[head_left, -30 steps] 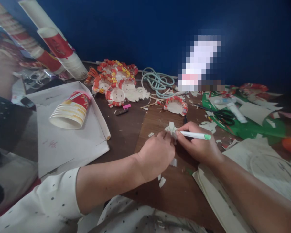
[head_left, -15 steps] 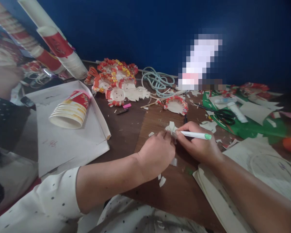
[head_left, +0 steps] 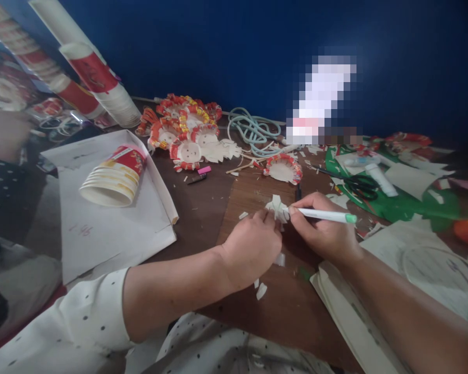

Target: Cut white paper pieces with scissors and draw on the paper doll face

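Note:
On the brown table, a small white paper cutout (head_left: 276, 203) with green lines lies under the fingertips of my left hand (head_left: 253, 244). Those fingers are bent together and hold the paper down; they hide its lower left part. My right hand (head_left: 325, 228) is closed around a white pen with a green end (head_left: 325, 214), tilted so that its tip points left at the cutout's right edge. Just beyond lies a round paper-cup face with a red curled rim (head_left: 284, 169). A black pen cap (head_left: 298, 192) stands near my right fingers.
A white box lid (head_left: 113, 244) carries stacked paper cups (head_left: 111, 179) at left. Behind are more cup faces (head_left: 189, 150) and a coiled pale cable (head_left: 253, 132). Black scissors (head_left: 361, 186) and a glue stick (head_left: 381, 180) lie on a green sheet (head_left: 425, 208). Another person's hand (head_left: 3, 135) shows at left.
My right hand has shifted slightly right with the pen, uncovering more of the cutout's right side. My left hand has stayed in place. The other person's hand at far left has moved a little.

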A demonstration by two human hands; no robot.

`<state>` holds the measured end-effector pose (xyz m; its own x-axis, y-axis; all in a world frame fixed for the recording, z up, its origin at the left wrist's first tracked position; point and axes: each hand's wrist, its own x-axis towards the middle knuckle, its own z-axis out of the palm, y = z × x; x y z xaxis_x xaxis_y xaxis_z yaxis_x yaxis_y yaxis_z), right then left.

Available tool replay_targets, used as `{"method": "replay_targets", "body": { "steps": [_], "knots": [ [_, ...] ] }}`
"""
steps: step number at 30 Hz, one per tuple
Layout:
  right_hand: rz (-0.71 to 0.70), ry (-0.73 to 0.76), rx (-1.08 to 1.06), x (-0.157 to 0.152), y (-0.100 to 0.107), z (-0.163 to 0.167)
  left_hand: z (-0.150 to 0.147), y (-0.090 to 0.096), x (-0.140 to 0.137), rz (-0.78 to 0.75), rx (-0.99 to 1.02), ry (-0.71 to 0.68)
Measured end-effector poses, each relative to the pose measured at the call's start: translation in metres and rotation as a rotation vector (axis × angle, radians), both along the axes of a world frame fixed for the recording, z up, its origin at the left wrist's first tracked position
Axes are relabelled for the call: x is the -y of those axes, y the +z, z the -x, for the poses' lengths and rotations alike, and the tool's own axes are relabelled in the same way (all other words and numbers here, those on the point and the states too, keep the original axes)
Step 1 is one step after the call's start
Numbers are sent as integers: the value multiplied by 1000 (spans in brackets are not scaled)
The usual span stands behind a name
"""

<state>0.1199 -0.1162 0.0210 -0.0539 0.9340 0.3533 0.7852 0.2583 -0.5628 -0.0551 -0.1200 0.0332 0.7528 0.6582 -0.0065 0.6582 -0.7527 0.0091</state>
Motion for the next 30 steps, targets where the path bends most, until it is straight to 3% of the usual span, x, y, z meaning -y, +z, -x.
{"method": "replay_targets", "body": {
  "steps": [30],
  "knots": [
    [62,55,24,-1,-6,2,0,-1,1,-2,-8,11]
  ]
}}
